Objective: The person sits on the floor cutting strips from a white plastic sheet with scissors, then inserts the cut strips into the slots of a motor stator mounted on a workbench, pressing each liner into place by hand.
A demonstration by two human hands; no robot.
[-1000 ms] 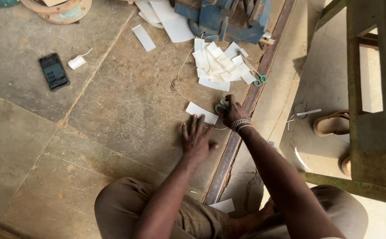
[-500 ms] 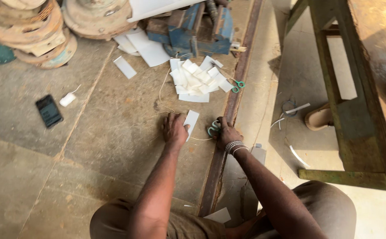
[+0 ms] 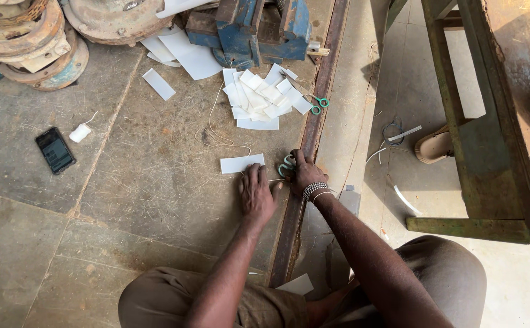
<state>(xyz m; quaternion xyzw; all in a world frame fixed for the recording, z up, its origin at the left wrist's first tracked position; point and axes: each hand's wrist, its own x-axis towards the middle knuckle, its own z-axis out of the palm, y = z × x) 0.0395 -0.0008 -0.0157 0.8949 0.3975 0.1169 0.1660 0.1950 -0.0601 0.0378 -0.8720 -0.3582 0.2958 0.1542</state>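
Observation:
My left hand (image 3: pixel 256 193) presses flat on the concrete floor, fingertips on the near edge of a white rectangular strip (image 3: pixel 242 163). My right hand (image 3: pixel 304 172), with a beaded bracelet on the wrist, is closed around green-handled scissors (image 3: pixel 286 166) beside the rusty metal rail (image 3: pixel 298 182). A thin white string (image 3: pixel 219 136) curls across the floor above the strip. A heap of cut white pieces (image 3: pixel 263 98) lies further up, with a second pair of green scissors (image 3: pixel 318 104) at its right edge.
A black phone (image 3: pixel 54 150) and a small spool of white thread (image 3: pixel 80 132) lie at left. Rusty metal discs (image 3: pixel 28 36) are stacked top left, a blue vice (image 3: pixel 259 27) top centre. A green metal frame (image 3: pixel 477 140) and a sandal (image 3: pixel 433 146) sit right.
The view has shifted so hands sit lower in frame. My left hand has slid onto the near edge of the white strip; my right hand stays on the scissors by the rail.

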